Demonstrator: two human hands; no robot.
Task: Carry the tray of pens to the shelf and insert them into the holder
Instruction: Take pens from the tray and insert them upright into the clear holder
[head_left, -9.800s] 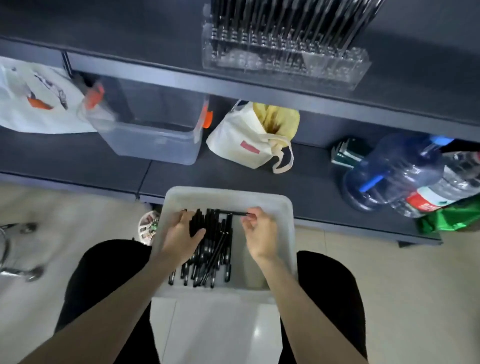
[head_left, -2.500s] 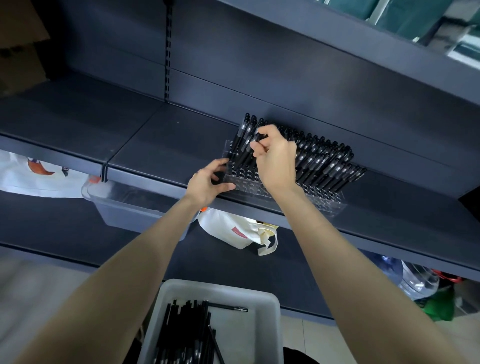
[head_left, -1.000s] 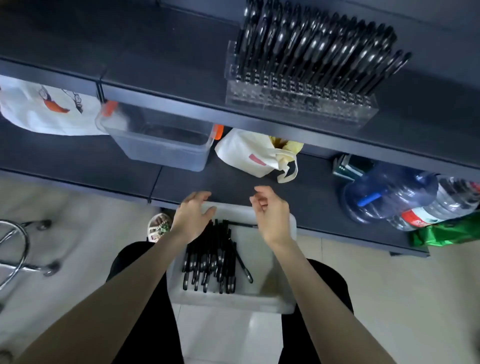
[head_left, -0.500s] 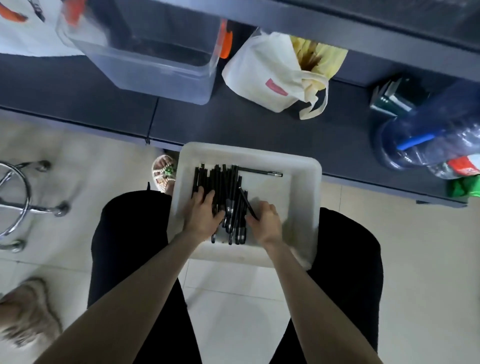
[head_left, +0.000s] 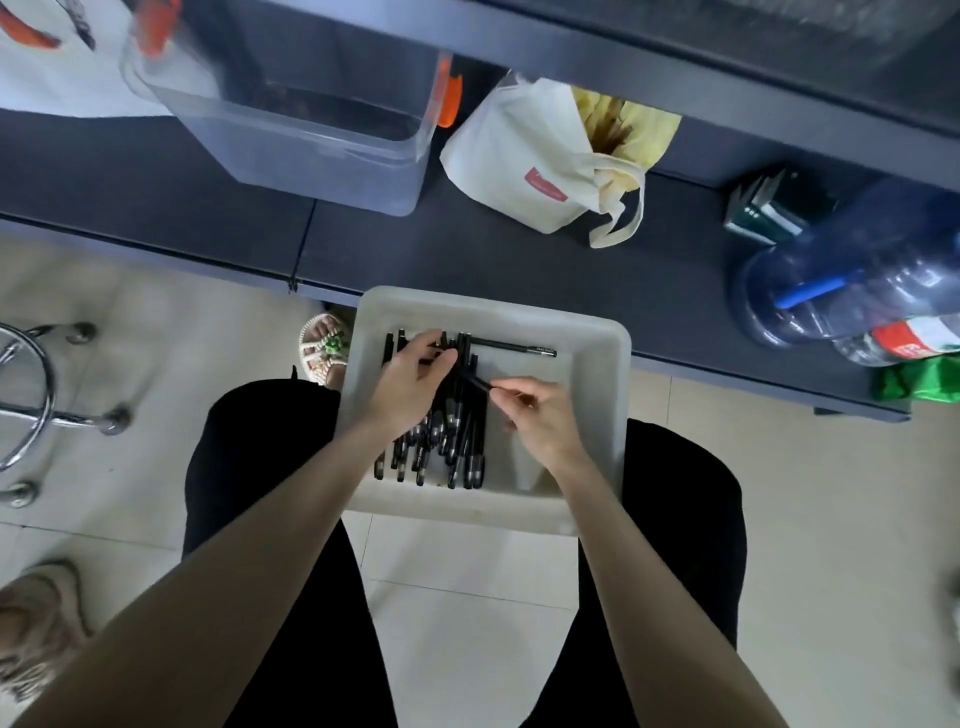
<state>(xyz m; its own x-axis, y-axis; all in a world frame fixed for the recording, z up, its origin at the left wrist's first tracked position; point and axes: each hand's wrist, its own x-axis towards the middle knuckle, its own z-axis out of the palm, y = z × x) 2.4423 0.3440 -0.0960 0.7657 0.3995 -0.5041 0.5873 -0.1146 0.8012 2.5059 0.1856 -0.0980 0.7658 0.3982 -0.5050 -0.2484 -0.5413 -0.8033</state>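
A white plastic tray (head_left: 597, 395) rests on my lap, holding several black pens (head_left: 457, 441) bunched along its left side. One pen (head_left: 514, 347) lies crosswise at the far end. My left hand (head_left: 410, 384) lies on the bunch with its fingers curled around pens at the far end. My right hand (head_left: 540, 415) pinches the end of a single black pen (head_left: 475, 381) that slants up off the pile. The pen holder is out of view above the frame.
The low dark shelf (head_left: 467, 249) just beyond the tray carries a clear bin (head_left: 291, 130), a white cloth bag (head_left: 550, 156), and large water bottles (head_left: 852, 291) at right. A chrome stool base (head_left: 31, 400) stands on the tiled floor at left.
Both hands slid further up the tray. My right hand now pinches one pen and lifts its end off the pile; my left fingers closed on the pens' far ends.
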